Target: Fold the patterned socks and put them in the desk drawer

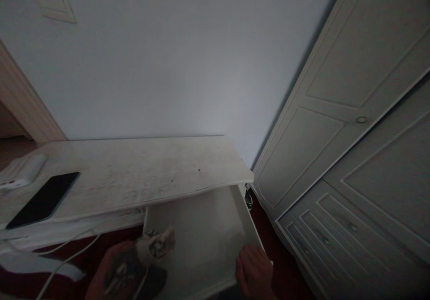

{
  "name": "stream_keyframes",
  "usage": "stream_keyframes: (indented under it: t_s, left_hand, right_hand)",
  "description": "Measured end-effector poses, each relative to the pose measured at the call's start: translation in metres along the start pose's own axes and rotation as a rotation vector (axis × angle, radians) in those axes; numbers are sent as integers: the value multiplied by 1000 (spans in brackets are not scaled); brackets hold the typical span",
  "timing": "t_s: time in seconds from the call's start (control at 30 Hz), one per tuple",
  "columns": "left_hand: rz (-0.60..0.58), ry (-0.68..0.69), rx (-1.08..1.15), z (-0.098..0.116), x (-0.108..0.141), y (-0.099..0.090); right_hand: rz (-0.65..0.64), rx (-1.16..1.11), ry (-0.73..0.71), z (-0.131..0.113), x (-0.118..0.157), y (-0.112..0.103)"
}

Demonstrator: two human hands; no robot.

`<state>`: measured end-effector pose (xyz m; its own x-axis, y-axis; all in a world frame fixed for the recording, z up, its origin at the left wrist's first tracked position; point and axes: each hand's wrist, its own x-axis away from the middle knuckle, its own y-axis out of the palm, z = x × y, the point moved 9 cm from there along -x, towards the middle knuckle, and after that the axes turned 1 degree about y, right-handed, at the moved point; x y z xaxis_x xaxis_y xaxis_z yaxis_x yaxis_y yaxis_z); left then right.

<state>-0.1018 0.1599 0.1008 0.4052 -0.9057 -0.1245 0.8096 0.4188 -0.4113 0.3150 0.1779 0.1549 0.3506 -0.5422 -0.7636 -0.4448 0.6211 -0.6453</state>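
Observation:
An open white drawer (201,237) extends from beneath the white tabletop (134,170). At the drawer's near right corner, my right hand (255,271) has its fingers bent over the rim. My left hand (109,268), blurred at the bottom, is closed around a crumpled bundle of cloth (156,246), light and patterned, with dark parts hanging below. The bundle is over the drawer's left side. Inside the drawer the visible bottom is bare.
A black tablet (43,199) and a white device (23,170) lie on the left of the tabletop. Pale cables (70,255) hang below it. A white wardrobe (319,156) stands at the right, beside a dark red floor strip.

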Motion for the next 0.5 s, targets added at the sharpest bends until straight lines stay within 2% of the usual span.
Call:
stream_keyframes:
  t_s: [0.07,0.2,0.27,0.33,0.4,0.5]
  left_hand:
    - [6,-147,97,8,-25,12]
    - [81,-217,105,35,-65,23]
    - [134,-227,97,38,-72,23]
    - [175,-229,73,33,-67,21]
    - [187,-152,13,27,-54,19]
    - [88,149,-184,24,-23,24]
  right_hand:
    - [-4,-12,23,1,-1,1]
    - [8,-37,37,0,-4,-1]
    - [20,-34,44,-1,-6,-2]
    - [30,-24,51,-2,-7,-4]
    - [29,-13,63,-3,-7,-5]
    - [22,-7,68,-3,-6,-4]
